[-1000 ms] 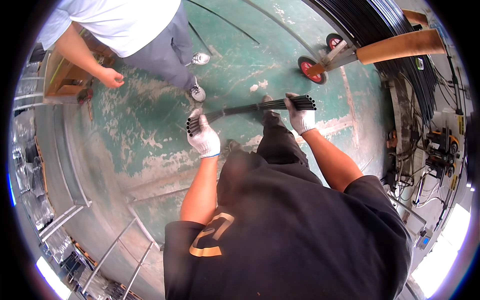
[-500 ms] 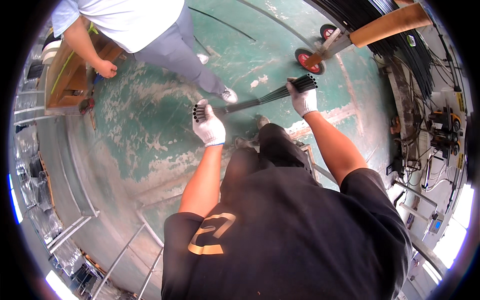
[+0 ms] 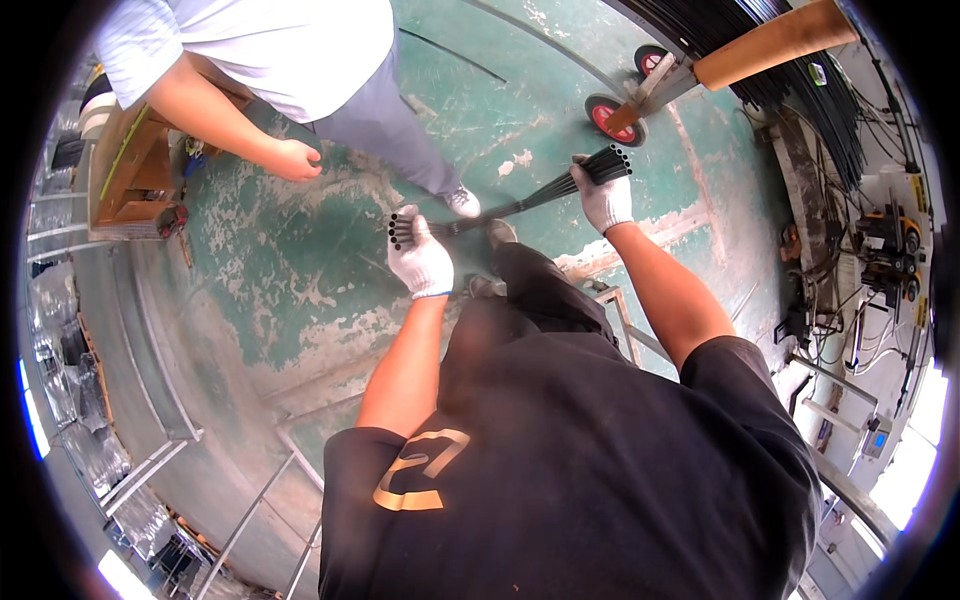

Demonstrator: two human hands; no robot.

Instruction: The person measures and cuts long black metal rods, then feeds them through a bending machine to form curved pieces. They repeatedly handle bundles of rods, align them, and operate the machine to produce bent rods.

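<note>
Head view. Left hand in a white knit glove, frame centre, fingers wrapped around one end of a bundle of thin black metal tubes. Right hand, also gloved, upper right of centre, fingers closed on the other end. The bundle runs between them, held above the worn green painted floor.

Compared with a second ago, the bundle sits higher in frame with its right end raised; both grips unchanged. Judged: the carry is under way, load secure.

A second person in a white shirt stands upper left; a red-wheeled trolley upper right.
</note>
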